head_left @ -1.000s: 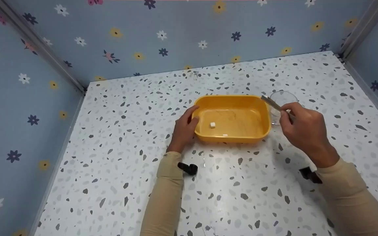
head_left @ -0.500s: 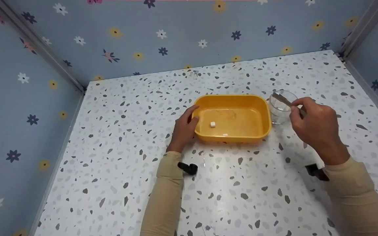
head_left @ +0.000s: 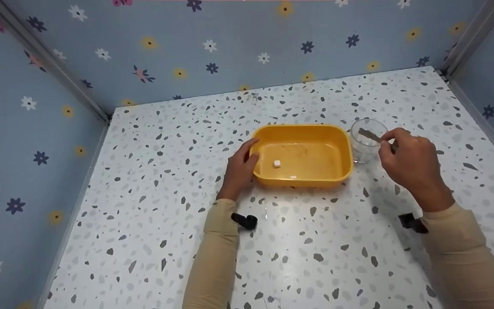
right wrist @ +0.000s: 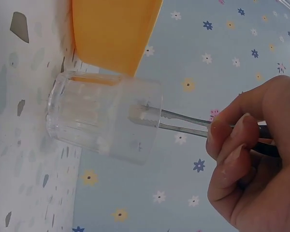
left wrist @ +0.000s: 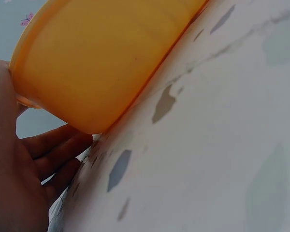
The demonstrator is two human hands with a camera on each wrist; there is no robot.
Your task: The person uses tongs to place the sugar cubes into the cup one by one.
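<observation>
My left hand [head_left: 239,169] grips the left end of a yellow plastic tub [head_left: 302,182], its thumb over the rim; in the left wrist view its other fingers [left wrist: 63,154] lie beside the outer wall. In the tub are a white cube [head_left: 277,164] and a small flat white piece [head_left: 293,177]. My right hand [head_left: 412,163] pinches metal tweezers [right wrist: 186,129]. Their tips are inside the mouth of a clear glass [right wrist: 94,104] that stands upright right of the tub. A pale blur shows at the tips; whether they hold something is unclear. Whitish shapes show lower in the glass.
The white speckled table [head_left: 152,180] carries the tub and the glass. Blue flowered panels [head_left: 230,51] rise behind it and on both sides. Black wrist mounts [head_left: 245,221] stick out from both sleeves.
My right hand has moved the tweezers rightward from the tub's right rim to the glass, and the tips have dipped into its mouth. The left hand and the tub have stayed in place.
</observation>
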